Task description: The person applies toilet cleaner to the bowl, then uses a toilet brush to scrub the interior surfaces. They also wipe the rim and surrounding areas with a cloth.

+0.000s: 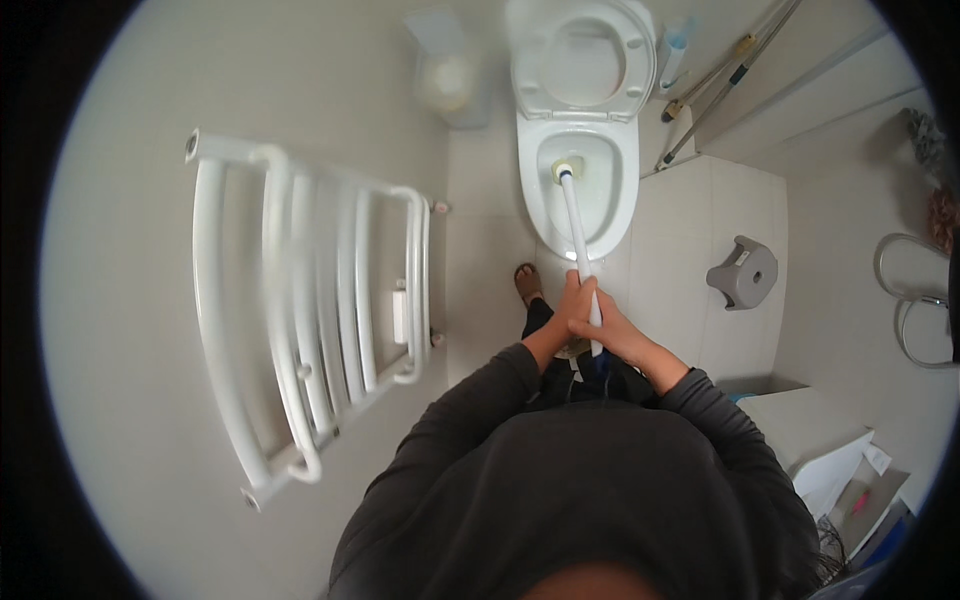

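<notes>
Both my hands grip the long white handle of a toilet brush (576,217), which slants down into the white toilet bowl (628,176). My left hand (574,304) is closed around the handle on its left side, nearer the bowl. From the right, my right hand (611,322) wraps the same handle slightly closer to my body. The brush's pale yellowish head (568,166) rests inside the bowl at its left inner side, partly hidden by the handle's white and blue collar. The toilet seat (529,79) and lid are raised against the tank side.
A white towel rail (277,300) is fixed to the left wall. Right of the toilet, long-handled tools (720,97) lean in the corner. A grey plastic stool (756,276) is on the tiled floor at right. White cabinet-like furniture (787,416) is at lower right.
</notes>
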`<action>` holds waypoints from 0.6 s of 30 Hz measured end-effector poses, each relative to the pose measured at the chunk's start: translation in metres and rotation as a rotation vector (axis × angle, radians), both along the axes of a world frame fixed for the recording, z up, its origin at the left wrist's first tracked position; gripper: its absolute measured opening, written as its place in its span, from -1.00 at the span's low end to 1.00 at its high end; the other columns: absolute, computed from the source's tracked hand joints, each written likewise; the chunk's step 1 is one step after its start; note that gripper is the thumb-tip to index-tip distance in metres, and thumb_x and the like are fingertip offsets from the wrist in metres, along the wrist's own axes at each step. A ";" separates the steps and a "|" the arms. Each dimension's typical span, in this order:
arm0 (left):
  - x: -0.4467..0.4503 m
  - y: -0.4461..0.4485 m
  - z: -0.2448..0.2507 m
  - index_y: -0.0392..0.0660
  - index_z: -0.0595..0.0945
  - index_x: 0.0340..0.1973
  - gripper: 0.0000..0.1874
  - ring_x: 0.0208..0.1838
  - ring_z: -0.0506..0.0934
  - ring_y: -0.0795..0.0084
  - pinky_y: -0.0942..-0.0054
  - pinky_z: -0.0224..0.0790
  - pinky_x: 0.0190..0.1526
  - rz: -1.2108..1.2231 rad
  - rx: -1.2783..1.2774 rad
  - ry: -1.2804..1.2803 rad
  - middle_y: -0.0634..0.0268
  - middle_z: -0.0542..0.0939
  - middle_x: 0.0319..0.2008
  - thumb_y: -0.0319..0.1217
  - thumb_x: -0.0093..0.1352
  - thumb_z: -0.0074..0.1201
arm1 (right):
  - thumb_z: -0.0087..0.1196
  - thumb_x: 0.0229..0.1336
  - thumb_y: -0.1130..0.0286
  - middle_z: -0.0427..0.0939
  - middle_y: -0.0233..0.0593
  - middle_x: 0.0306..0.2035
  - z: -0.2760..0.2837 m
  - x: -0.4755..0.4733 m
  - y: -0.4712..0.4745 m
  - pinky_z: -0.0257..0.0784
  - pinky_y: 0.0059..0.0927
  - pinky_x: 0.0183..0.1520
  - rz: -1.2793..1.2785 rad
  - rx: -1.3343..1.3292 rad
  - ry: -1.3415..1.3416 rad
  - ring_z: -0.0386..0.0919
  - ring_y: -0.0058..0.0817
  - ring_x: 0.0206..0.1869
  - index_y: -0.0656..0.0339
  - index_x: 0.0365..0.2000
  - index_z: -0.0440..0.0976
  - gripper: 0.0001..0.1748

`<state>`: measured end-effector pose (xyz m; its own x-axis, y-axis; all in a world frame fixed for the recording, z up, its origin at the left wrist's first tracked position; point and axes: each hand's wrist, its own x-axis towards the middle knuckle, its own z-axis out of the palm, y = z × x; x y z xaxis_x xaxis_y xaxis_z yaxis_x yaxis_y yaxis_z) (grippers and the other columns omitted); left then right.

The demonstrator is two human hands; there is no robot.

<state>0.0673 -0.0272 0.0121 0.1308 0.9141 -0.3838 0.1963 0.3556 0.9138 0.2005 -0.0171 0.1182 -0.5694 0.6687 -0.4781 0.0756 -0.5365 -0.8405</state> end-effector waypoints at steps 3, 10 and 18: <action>-0.005 0.024 -0.007 -0.32 0.33 -0.06 -0.69 -0.10 0.36 -0.11 0.12 0.21 0.04 0.086 -0.067 -0.110 -0.09 0.28 -0.11 -0.31 0.45 -0.19 | 0.30 -0.02 0.33 0.31 -0.03 0.11 -0.003 -0.013 0.024 0.25 -0.28 0.23 0.017 0.193 -0.117 0.30 -0.21 0.17 0.31 0.21 0.15 -0.18; -0.055 0.076 0.004 -0.18 0.30 0.04 -0.54 -0.07 0.52 0.00 0.15 0.33 -0.03 -0.398 -0.173 0.224 -0.13 0.48 -0.19 -0.05 0.48 -0.16 | 0.16 0.03 0.46 0.38 0.20 0.00 -0.050 -0.002 0.048 0.45 -0.04 0.01 0.125 0.249 -0.838 0.46 0.18 -0.01 0.12 0.30 0.11 -0.20; -0.104 0.085 -0.024 -0.26 0.35 -0.04 -0.55 -0.39 0.51 0.33 0.34 0.36 -0.26 -0.176 -0.413 0.158 0.13 0.53 -0.46 -0.13 0.42 0.03 | 0.11 0.10 0.39 0.56 0.08 -0.17 -0.131 0.017 0.103 0.47 -0.01 -0.03 0.356 0.151 -1.188 0.54 0.03 -0.08 0.05 0.15 0.37 -0.45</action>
